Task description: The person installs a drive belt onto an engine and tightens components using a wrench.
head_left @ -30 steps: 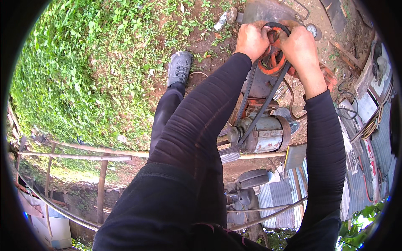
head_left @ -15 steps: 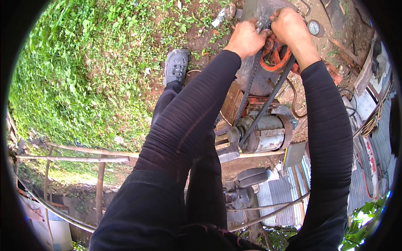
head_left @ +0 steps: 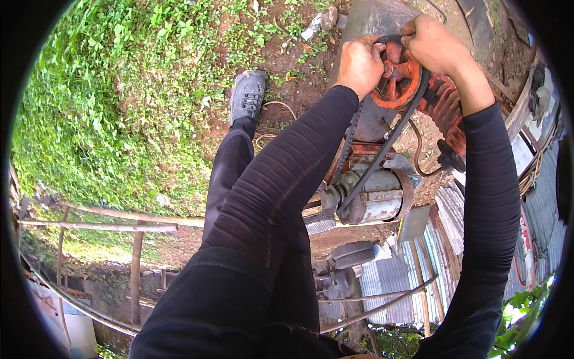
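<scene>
Background: green leafy grass [head_left: 113,113] at left, thinning to brown soil [head_left: 287,66]; pale wooden poles [head_left: 98,226] at lower left; grey corrugated metal sheets [head_left: 385,278] and a black rubber tyre [head_left: 353,255] below centre right. Principal item: one orange-red spoked metal pulley wheel [head_left: 393,72], upper right of centre, mounted beside an orange-red ribbed metal cylinder [head_left: 441,99], with a dull grey metal tank [head_left: 376,17] behind. One black rubber drive belt [head_left: 382,152], its two runs reaching from the wheel down to a small grey pulley [head_left: 330,197] on a rust-flecked grey cylindrical motor [head_left: 382,194]; a dark stretch also shows over the wheel's top, between the hands. One thin brown hose [head_left: 417,143], curving to the right of the belt. Left hand [head_left: 360,64]: at the wheel's upper left, fingers curled inward, thumb bent toward the rim. Right hand [head_left: 435,49]: at the upper right, fingers bent, tips at the rim near the belt. Whether either set of fingers is closed on belt or rim cannot be told. Both forearms: black sleeves [head_left: 281,173]. One grey laced shoe [head_left: 248,96], on the soil at the grass edge.
</scene>
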Available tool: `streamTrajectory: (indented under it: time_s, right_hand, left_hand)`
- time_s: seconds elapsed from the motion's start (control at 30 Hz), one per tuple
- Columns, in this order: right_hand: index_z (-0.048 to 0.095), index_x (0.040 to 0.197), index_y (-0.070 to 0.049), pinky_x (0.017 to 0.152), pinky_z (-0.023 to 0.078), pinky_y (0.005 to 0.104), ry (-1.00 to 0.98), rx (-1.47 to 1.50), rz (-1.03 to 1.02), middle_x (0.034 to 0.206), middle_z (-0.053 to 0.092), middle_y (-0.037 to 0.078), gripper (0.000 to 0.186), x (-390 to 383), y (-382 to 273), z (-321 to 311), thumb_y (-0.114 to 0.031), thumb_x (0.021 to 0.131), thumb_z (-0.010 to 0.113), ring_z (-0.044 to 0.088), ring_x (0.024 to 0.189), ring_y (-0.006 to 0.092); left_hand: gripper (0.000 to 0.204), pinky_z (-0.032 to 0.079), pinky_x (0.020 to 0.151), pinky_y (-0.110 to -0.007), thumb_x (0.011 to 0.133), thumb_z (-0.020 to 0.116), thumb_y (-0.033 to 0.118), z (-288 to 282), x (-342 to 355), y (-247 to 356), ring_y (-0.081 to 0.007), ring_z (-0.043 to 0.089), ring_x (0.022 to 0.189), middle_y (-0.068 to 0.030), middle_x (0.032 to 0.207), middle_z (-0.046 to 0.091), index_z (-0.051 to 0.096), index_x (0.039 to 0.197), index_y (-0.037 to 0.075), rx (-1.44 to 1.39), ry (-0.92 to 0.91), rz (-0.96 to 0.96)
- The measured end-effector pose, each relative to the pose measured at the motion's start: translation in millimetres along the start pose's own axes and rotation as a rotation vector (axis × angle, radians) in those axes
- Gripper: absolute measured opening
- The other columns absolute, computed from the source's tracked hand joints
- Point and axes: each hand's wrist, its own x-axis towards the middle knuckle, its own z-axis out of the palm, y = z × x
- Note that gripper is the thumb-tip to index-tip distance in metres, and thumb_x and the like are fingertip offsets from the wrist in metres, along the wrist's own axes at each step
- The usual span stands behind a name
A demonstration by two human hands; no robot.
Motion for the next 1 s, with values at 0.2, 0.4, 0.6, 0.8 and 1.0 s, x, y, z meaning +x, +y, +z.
streamTrajectory:
  time_s: [0.2,0.4,0.6,0.8,1.0]
  right_hand:
    - [0.069,0.094,0.006,0.076,0.053,0.0472,0.163,-0.111,-0.183,0.083,0.064,0.031,0.022,-19,-15,4,-0.008,0.078,0.064,0.065,0.084,0.0454]
    - [0.067,0.084,0.004,0.073,0.053,0.0508,0.181,-0.329,-0.138,0.082,0.065,0.029,0.013,-9,-26,16,-0.005,0.077,0.060,0.064,0.082,0.0459]
    - [0.070,0.091,0.004,0.073,0.056,0.0426,0.051,-0.378,0.090,0.086,0.069,0.026,0.025,2,-47,14,-0.016,0.076,0.066,0.070,0.083,0.0361]
    - [0.072,0.090,0.003,0.073,0.056,0.0416,0.350,0.100,0.185,0.089,0.070,0.025,0.036,-28,-37,7,-0.028,0.072,0.075,0.071,0.082,0.0357]
    - [0.066,0.109,0.003,0.075,0.052,0.0279,0.900,0.823,0.307,0.092,0.068,0.010,0.018,-192,-100,28,-0.005,0.098,0.055,0.064,0.081,0.0140]
  left_hand:
    - [0.019,0.056,0.078,-0.036,0.086,0.065,0.005,6,6,-12,-0.0329,0.072,0.087,-0.0229,0.093,0.071,0.072,0.101,-0.004,-0.006,0.068,0.118]
    - [0.017,0.056,0.078,-0.038,0.082,0.066,0.004,5,3,-17,-0.0365,0.071,0.085,-0.0243,0.091,0.070,0.072,0.096,-0.004,-0.053,0.134,0.164]
    - [0.021,0.056,0.080,-0.036,0.085,0.068,0.009,-1,-1,-18,-0.0324,0.072,0.089,-0.0222,0.094,0.072,0.072,0.102,-0.002,-0.029,0.039,0.109]
    - [0.036,0.052,0.091,-0.044,0.092,0.058,0.013,-16,15,-28,-0.0410,0.063,0.105,-0.0263,0.109,0.066,0.060,0.126,0.000,0.132,-0.275,0.258]
    - [0.038,0.049,0.096,-0.043,0.096,0.056,0.016,-28,28,-16,-0.0382,0.062,0.112,-0.0230,0.117,0.066,0.057,0.132,0.005,0.199,-0.496,0.143]
